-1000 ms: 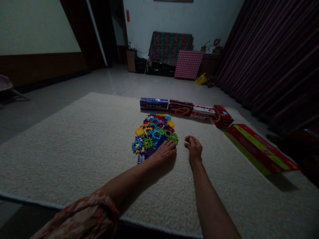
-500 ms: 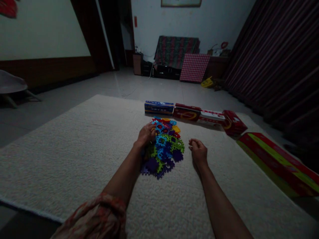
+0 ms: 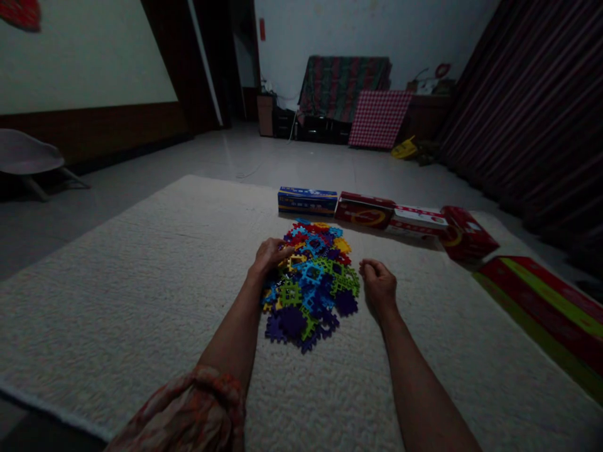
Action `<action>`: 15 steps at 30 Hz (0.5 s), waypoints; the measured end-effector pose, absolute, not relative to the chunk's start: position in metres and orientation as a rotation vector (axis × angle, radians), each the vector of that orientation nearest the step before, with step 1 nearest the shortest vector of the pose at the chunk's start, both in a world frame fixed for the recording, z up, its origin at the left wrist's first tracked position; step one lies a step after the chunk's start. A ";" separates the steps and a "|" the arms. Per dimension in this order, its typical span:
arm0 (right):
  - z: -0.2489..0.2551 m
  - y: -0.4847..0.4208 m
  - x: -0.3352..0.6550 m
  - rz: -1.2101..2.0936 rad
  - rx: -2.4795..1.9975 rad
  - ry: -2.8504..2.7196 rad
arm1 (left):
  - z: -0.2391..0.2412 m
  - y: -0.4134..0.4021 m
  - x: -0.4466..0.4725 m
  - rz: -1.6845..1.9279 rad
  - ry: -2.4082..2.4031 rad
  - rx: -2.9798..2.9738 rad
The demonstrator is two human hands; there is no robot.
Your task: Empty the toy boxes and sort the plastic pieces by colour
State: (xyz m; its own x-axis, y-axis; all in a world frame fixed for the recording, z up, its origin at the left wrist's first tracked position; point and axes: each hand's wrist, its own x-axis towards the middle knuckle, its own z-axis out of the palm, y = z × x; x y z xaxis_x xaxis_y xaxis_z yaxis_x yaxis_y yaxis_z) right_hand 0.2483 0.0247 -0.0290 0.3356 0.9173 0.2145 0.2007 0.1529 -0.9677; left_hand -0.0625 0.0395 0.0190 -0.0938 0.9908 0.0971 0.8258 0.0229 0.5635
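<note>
A heap of colourful plastic interlocking pieces (image 3: 315,284) lies on a cream rug (image 3: 141,282). My left hand (image 3: 271,253) rests on the heap's left edge with curled fingers touching a yellow piece; whether it grips one is unclear. My right hand (image 3: 378,285) lies on the rug just right of the heap, fingers loosely curled, with nothing visible in it.
A row of boxes stands past the heap: a blue box (image 3: 307,201), a red box (image 3: 365,210), a white and red box (image 3: 417,221) and another red box (image 3: 466,233). A long red and green box (image 3: 541,307) lies at right. Dark curtains hang along the right wall.
My left hand crossed from the heap's near right side to its left edge. The heap spread a little toward me. My right hand stayed in place.
</note>
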 end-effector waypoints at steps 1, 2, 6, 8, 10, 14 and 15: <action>-0.029 0.025 0.248 0.722 -1.339 -1.145 | 0.018 0.040 -0.063 0.728 1.976 1.849; -0.029 0.025 0.248 0.725 -1.338 -1.149 | 0.017 0.041 -0.064 0.740 1.980 1.833; -0.031 0.025 0.248 0.736 -1.345 -1.150 | 0.013 0.043 -0.065 0.776 2.009 1.803; -0.031 0.024 0.248 0.726 -1.360 -1.157 | 0.010 0.045 -0.067 0.799 1.997 1.819; -0.029 0.023 0.247 0.689 -1.379 -1.186 | 0.007 0.046 -0.069 0.833 1.958 1.830; -0.022 0.033 0.243 0.510 -1.425 -1.349 | 0.001 0.046 -0.074 0.875 1.850 1.792; -0.019 0.040 0.241 0.467 -1.442 -1.410 | 0.000 0.046 -0.075 0.879 1.828 1.778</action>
State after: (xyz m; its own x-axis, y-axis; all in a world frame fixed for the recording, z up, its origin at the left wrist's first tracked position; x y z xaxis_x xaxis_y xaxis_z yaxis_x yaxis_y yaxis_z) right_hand 0.2408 0.0398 -0.0194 0.2384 0.8997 0.3656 0.5033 0.2075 -0.8389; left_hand -0.0747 0.0459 -0.0001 -0.0760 0.9902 0.1171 0.7097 -0.0288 0.7039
